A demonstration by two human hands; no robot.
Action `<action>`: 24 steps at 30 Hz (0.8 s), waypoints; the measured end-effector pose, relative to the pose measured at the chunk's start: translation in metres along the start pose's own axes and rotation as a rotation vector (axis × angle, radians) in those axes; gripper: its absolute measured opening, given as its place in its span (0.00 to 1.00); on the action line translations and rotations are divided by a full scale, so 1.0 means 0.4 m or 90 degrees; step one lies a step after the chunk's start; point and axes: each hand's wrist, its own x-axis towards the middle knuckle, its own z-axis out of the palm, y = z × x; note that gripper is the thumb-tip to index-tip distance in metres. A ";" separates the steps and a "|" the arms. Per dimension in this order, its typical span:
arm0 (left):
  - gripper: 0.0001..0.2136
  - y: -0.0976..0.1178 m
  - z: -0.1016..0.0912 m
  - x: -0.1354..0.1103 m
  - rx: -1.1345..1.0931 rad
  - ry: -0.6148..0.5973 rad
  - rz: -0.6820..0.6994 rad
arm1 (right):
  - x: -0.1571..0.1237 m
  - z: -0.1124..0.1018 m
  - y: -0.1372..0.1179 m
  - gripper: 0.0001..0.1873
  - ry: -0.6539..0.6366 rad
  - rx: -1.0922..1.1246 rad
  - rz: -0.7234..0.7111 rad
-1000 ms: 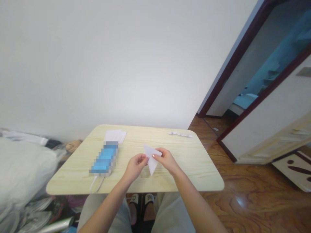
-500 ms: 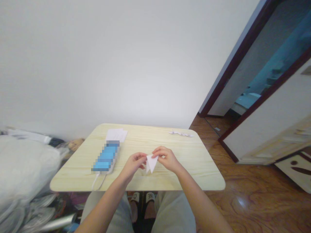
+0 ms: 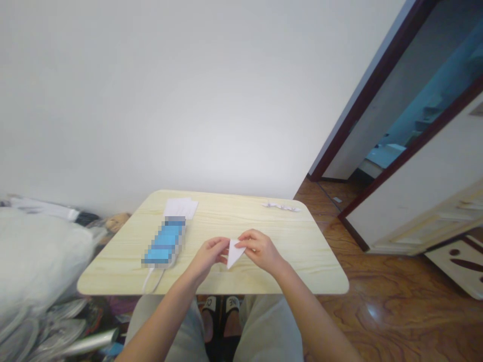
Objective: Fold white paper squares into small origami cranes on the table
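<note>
Over a wooden table [image 3: 124, 279], hands [image 3: 260, 250] together pinching paper triangle [image 3: 234, 254], now folded flush

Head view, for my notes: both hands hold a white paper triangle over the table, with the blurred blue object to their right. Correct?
No: the blurred blue object lies left of the left hand and the right hand, not right, as the head view shows. They do hold the white paper triangle over the table.
</note>
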 end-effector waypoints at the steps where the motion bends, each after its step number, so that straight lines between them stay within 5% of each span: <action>1: 0.15 0.004 0.000 -0.002 0.004 0.002 0.001 | -0.001 0.000 0.001 0.13 -0.001 -0.015 -0.004; 11: 0.15 -0.014 -0.025 0.008 0.241 0.077 0.168 | 0.001 -0.022 -0.012 0.27 -0.040 0.104 0.094; 16: 0.16 0.007 -0.018 -0.005 0.413 0.102 0.245 | 0.015 -0.041 -0.016 0.21 -0.107 0.243 0.150; 24: 0.15 0.027 -0.002 -0.026 0.514 0.070 0.301 | 0.032 0.012 -0.024 0.06 -0.007 0.144 0.243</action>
